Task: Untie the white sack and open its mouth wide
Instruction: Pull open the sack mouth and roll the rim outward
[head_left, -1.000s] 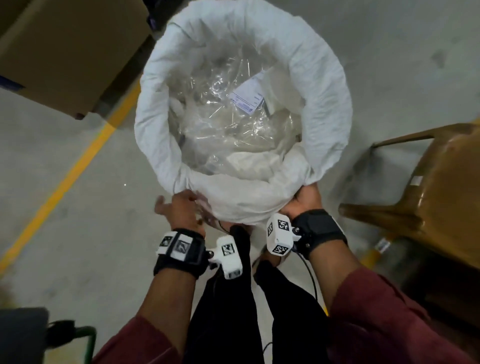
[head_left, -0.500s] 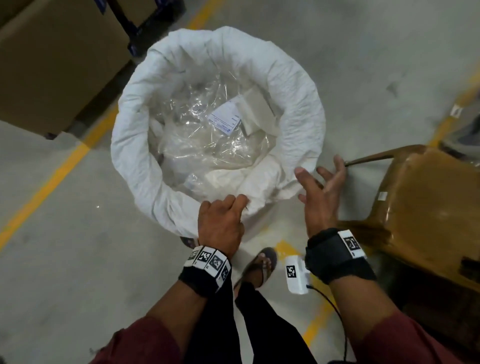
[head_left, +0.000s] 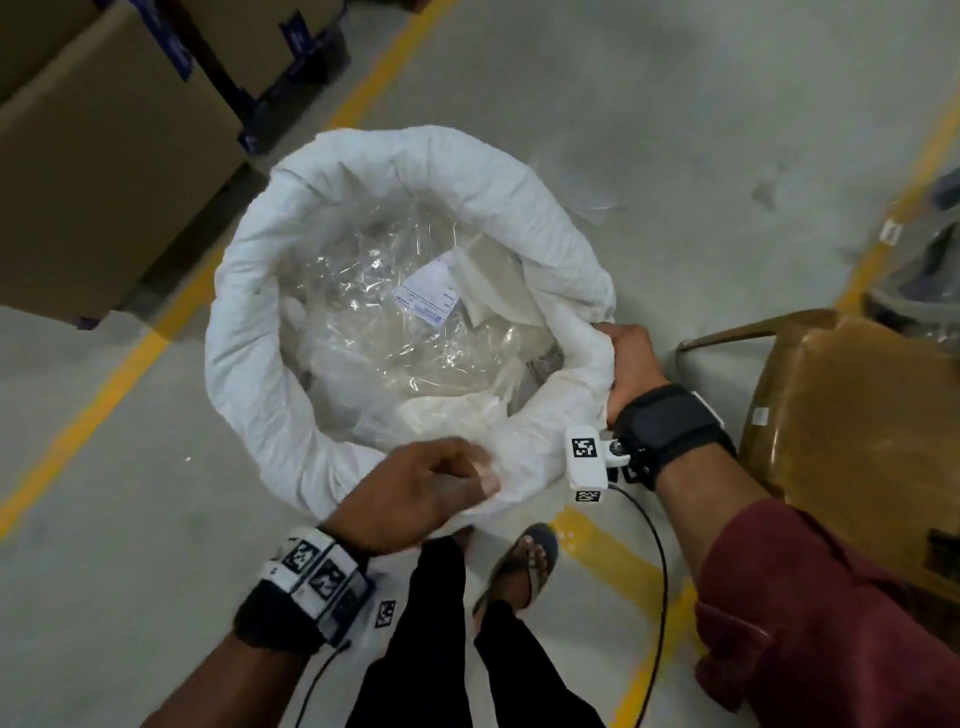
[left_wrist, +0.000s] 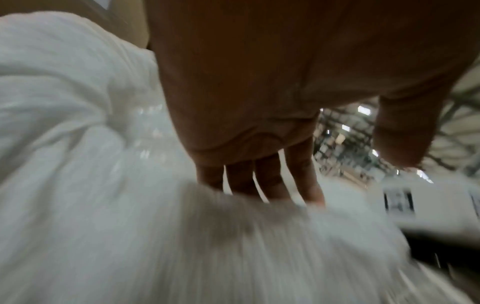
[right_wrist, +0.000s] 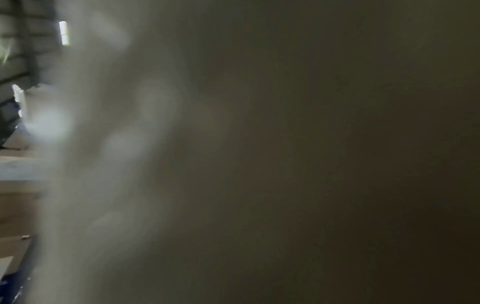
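Note:
The white sack (head_left: 249, 332) stands on the floor with its mouth rolled down and wide open. Clear plastic packets and a labelled paper (head_left: 426, 299) lie inside. My left hand (head_left: 441, 483) grips the near rim of the sack, fingers curled into the fabric (left_wrist: 259, 185). My right hand (head_left: 631, 358) clutches the rim at the right side, fabric bunched under its fingers. The right wrist view is blurred and dark, filled by white cloth (right_wrist: 103, 144).
A brown plastic chair (head_left: 841, 431) stands close on the right. Cardboard boxes (head_left: 104, 171) sit at the upper left. Yellow floor lines (head_left: 104, 384) cross the grey concrete. My feet and legs (head_left: 519, 571) are just below the sack.
The right hand, lifted free and open half a second ago, has come back and taken hold of the sack's right rim. The left hand has shifted right along the near rim.

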